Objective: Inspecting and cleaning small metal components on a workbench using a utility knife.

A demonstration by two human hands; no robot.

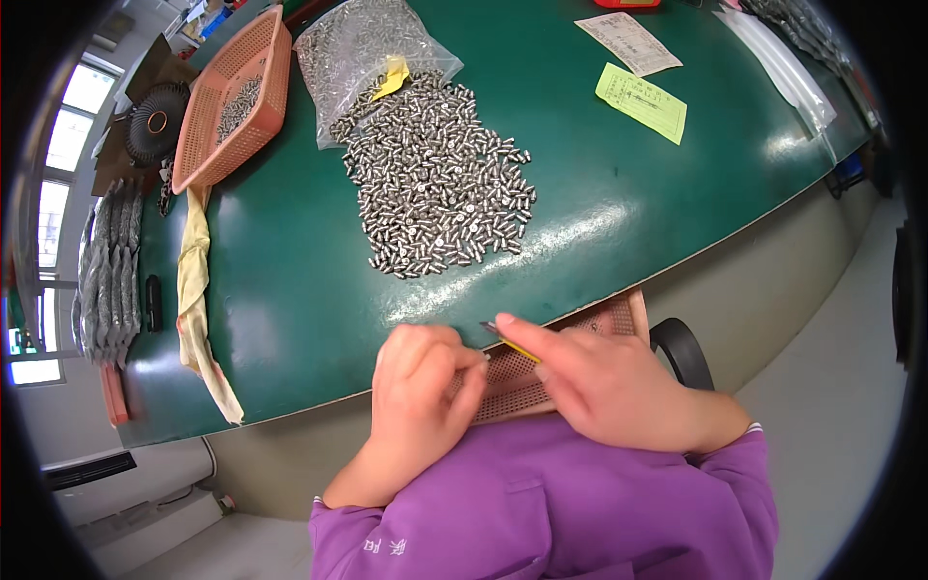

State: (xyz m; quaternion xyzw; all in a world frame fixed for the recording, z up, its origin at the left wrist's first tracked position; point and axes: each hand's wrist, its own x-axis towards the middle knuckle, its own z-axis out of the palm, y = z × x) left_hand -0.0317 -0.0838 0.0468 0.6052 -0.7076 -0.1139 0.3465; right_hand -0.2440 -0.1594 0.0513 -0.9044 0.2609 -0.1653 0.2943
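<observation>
At the table's near edge, my left hand [418, 385] is closed, thumb and forefinger pinching a tiny shiny metal piece [486, 356] that barely shows. My right hand [604, 385] grips a slim yellow-handled blade tool [519, 349], forefinger stretched along it. Its dark pointed tip is directed left, a short way above the left fingertips and apart from them. Beyond both hands lies a wide heap of small silvery metal pins [440, 188]. Under the hands, below the table edge, sits a pink perforated basket [507, 398], partly covered by them.
A clear plastic bag [362, 48] of the same parts lies behind the heap. Another pink basket [266, 126] stands at left, near a yellowish cloth strip [193, 280] and grey packets [111, 271]. Yellow [643, 101] and white paper slips [630, 42] lie far right on the green table [290, 319].
</observation>
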